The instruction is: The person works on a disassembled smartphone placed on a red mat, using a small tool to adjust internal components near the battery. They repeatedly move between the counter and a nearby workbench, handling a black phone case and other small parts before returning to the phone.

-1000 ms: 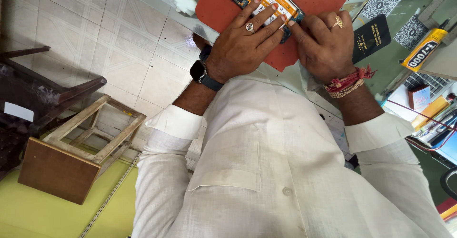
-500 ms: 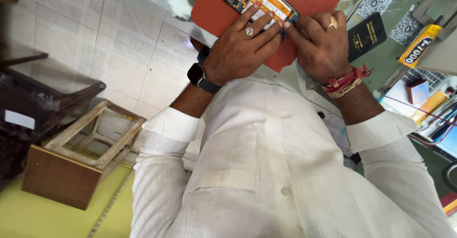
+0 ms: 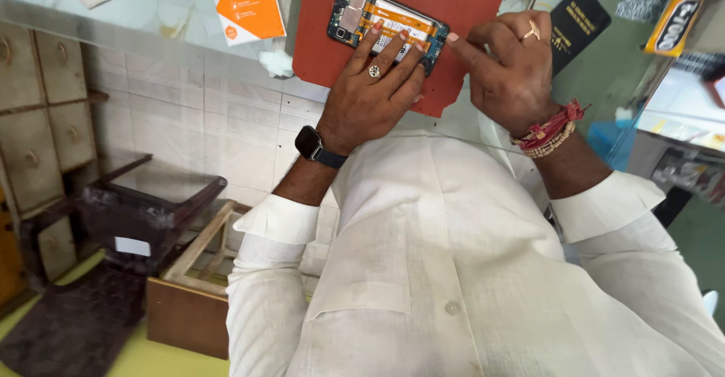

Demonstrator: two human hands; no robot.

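While under fingers, backless phone

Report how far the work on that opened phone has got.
Done: the phone lies on the red mat with its back cover off, board and orange-labelled battery exposed. In hand: the left hand presses it flat while the right hand sets a fingertip at its right end. Left: no cover is back on it.

Left hand flat, fingers spread — right hand curled, forefinger extended toward the left.
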